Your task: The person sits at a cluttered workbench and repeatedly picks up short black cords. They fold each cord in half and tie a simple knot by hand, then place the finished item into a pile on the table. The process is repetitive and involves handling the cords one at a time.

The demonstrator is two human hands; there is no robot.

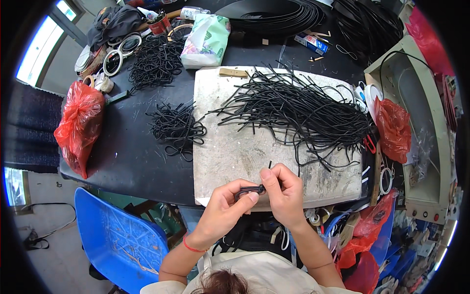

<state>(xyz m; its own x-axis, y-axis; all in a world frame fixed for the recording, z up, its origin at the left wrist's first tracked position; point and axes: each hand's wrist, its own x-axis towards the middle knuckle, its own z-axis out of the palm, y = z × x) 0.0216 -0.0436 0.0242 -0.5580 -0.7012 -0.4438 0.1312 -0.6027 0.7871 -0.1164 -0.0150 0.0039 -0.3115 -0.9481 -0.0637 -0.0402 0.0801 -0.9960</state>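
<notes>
Over the near edge of a stained pale board (235, 161), both my hands grip one black cord (261, 188). My left hand (227, 203) pinches a looped part of it between thumb and fingers. Close beside it, my right hand (281, 191) is closed on the cord by a small knot, and a short cord end sticks up above the fingertips. Beyond my hands, a large heap of loose black cords (303, 112) spreads over the board. Left of the board lies a smaller pile of looped black cords (176, 127).
Another dark cord pile (154, 61) lies farther back, near a tissue pack (205, 41). A red plastic bag (81, 127) stands at the table's left. Coiled black strip (274, 17) fills the back. A blue chair (120, 240) is low left; a beige machine housing (416, 122) stands right.
</notes>
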